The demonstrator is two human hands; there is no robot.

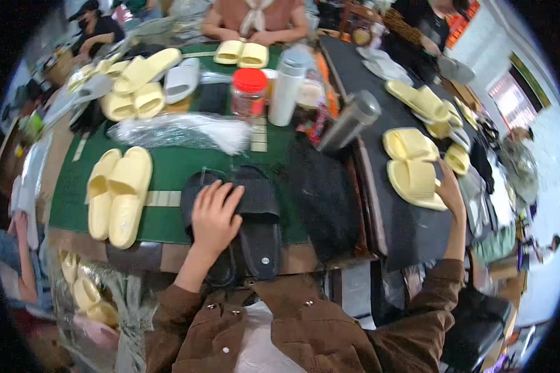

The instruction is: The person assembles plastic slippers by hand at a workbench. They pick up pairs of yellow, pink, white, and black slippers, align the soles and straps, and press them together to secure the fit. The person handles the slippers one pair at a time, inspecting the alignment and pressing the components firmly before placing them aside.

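A pair of black slide slippers (259, 242) lies at the table's near edge in front of me. My left hand (216, 214) rests on the left black slipper's strap, its fingers spread and partly covering it. Over on the dark table at the right, my right hand (452, 189) grips the right edge of a pair of pale yellow slippers (412, 180); some of its fingers are hidden. Another pale yellow pair (129, 196) sits left of the black one on the green mat (162, 224).
Beyond the black slippers lie clear plastic bags (180, 132), a red-lidded jar (249, 93), a white bottle (287, 87) and a grey metal flask (351, 121). More slippers (146, 69) are heaped at the far left. A person (255, 18) sits across the table.
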